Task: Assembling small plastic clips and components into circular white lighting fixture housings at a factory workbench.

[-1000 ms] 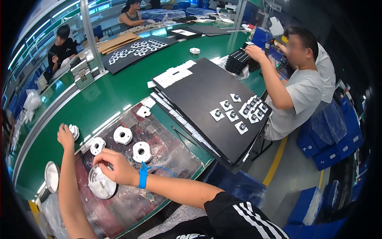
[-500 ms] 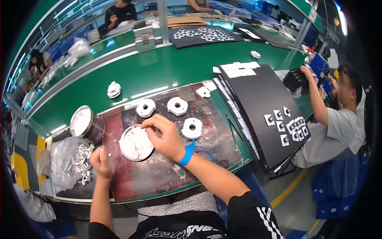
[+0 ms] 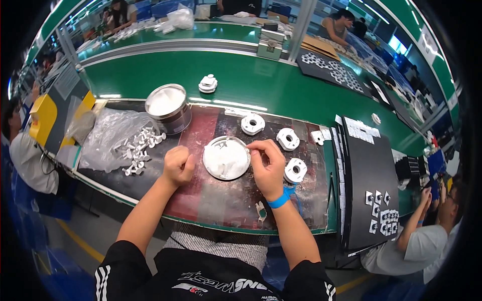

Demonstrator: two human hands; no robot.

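On a green table (image 3: 130, 75), a round metal dish (image 3: 227, 178) of white paste (image 3: 223, 161) sits mid-board on a worn, reddish work board (image 3: 201, 203) along the front edge. The left hand (image 3: 179, 165), curled into a fist, is just left of the dish; whether it holds anything cannot be told. The right hand (image 3: 267, 168), fingers bent, meets the dish's right rim, its grip unclear, standing between dish and the rightmost of three white ring parts (image 3: 288, 146). Toward the table's left edge, a tin (image 3: 175, 120), plastic bag (image 3: 108, 138) and loose white pegs (image 3: 138, 150) crowd together; black sheets (image 3: 371, 170) are stacked beyond the board's right edge.
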